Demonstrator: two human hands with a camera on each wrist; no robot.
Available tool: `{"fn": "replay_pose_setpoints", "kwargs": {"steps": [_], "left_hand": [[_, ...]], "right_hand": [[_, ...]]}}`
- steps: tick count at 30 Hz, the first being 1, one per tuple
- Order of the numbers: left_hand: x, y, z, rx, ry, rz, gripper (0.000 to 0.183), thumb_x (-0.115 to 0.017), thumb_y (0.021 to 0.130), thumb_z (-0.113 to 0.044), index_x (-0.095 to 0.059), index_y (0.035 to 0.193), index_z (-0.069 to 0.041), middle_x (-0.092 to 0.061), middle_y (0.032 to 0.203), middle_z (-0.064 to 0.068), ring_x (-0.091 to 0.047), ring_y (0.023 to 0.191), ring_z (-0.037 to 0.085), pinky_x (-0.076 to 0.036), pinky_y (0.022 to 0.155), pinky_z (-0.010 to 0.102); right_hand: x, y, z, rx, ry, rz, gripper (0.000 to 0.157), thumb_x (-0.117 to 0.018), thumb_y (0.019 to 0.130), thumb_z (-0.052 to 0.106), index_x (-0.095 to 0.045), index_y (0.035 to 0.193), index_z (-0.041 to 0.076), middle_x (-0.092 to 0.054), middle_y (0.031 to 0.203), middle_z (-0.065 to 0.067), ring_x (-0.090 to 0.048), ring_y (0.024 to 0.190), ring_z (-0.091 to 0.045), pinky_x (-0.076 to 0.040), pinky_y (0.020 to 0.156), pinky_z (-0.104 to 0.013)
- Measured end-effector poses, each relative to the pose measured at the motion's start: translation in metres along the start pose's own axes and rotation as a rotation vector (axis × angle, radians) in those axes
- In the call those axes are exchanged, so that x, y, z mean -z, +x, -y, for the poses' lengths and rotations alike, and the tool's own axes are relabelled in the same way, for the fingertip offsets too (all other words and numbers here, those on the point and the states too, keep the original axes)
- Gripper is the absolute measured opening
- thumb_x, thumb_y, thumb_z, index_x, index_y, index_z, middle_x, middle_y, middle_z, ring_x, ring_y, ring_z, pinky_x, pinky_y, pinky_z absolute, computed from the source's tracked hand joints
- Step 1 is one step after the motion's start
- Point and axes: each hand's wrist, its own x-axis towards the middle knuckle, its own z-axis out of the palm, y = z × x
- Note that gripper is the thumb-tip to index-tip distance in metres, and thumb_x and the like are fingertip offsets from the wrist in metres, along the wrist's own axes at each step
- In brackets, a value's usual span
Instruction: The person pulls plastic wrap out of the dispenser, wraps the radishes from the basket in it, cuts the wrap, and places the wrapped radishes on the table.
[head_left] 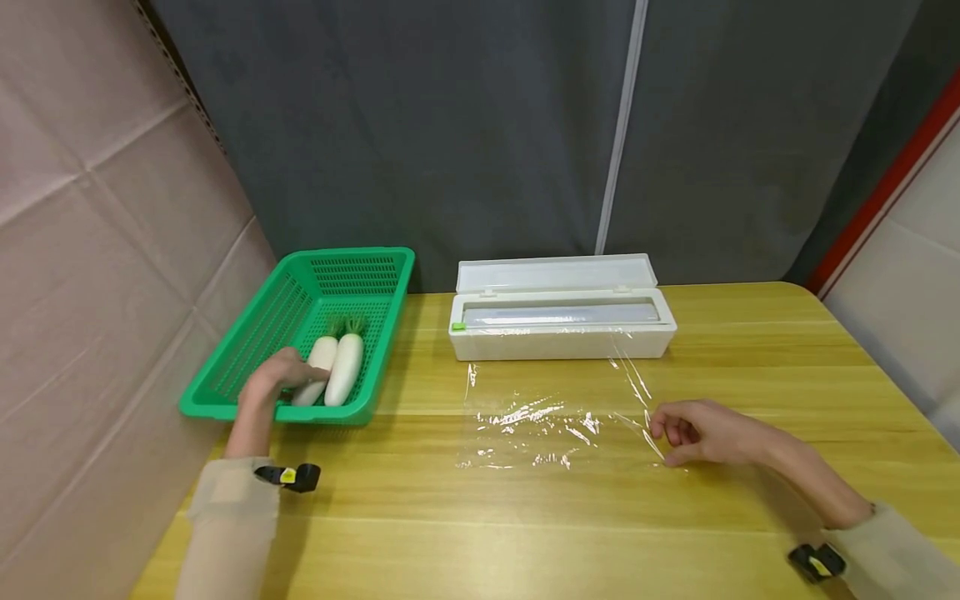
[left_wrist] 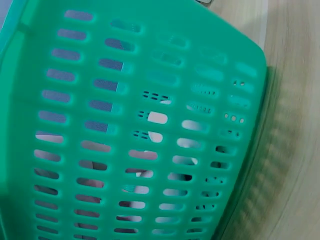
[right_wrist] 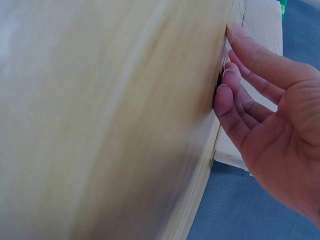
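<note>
In the head view my left hand (head_left: 279, 373) reaches over the front rim of the green basket (head_left: 390, 333). Its fingers grip the left white radish (head_left: 322, 353), partly covering it. A second white radish (head_left: 346, 367) lies beside that one. My right hand (head_left: 711, 432) rests at the right edge of a clear sheet of plastic wrap (head_left: 540, 425), thumb and index fingertips apart, the other fingers loosely curled. The sheet runs out of a white wrap dispenser box (head_left: 562, 343) with its lid raised. The right wrist view shows the fingertips (right_wrist: 226, 100) close to the tabletop.
The wooden table (head_left: 480, 550) carries everything. Behind it hangs a dark grey curtain (head_left: 420, 125); a pale wall covering (head_left: 112, 275) stands at the left. A green slider (head_left: 459, 327) sits on the dispenser's left end. Basket wall (left_wrist: 150, 80) fills the left wrist view.
</note>
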Motion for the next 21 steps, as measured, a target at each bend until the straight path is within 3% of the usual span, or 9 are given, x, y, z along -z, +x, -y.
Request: {"fn": "replay_pose_setpoints", "kwargs": {"steps": [4,11,18,21], "left_hand": [[-0.0016,-0.0027,0.0,0.003,0.008,-0.02,0.039,-0.066,0.095,-0.03,-0.059,0.093,0.008,-0.056,0.081,0.015,-0.051,0.071,0.024,-0.044,0.061,0.034],[-0.0027,-0.0023,0.0,0.001,-0.095,-0.048,0.034,-0.066,0.096,-0.029,-0.057,0.082,0.0,-0.051,0.072,0.007,-0.044,0.065,0.02,-0.038,0.058,0.033],[-0.0051,-0.007,-0.0028,-0.031,-0.15,-0.151,0.046,-0.067,0.097,-0.03,-0.058,0.109,0.013,-0.06,0.091,0.02,-0.056,0.076,0.025,-0.048,0.062,0.036],[-0.0066,-0.0085,-0.0047,-0.059,-0.181,-0.203,0.047,-0.067,0.097,-0.032,-0.059,0.109,0.013,-0.062,0.093,0.021,-0.057,0.076,0.026,-0.048,0.061,0.036]], "right_hand": [[0.0001,0.0002,-0.0003,-0.014,0.003,0.002,0.026,-0.08,0.087,0.023,-0.06,0.101,0.012,-0.054,0.08,0.008,-0.051,0.072,-0.005,-0.045,0.059,-0.024],[-0.0005,0.0004,-0.0011,-0.026,0.004,0.005,0.027,-0.08,0.087,0.024,-0.06,0.101,0.012,-0.054,0.08,0.007,-0.051,0.072,-0.005,-0.045,0.059,-0.023],[-0.0003,0.0008,-0.0011,-0.029,0.0,0.005,0.027,-0.081,0.087,0.024,-0.06,0.101,0.013,-0.054,0.08,0.007,-0.051,0.072,-0.005,-0.045,0.059,-0.024],[-0.0007,0.0014,-0.0006,-0.035,0.001,0.005,0.027,-0.081,0.087,0.024,-0.06,0.101,0.013,-0.054,0.081,0.007,-0.051,0.072,-0.005,-0.045,0.06,-0.024]]}}
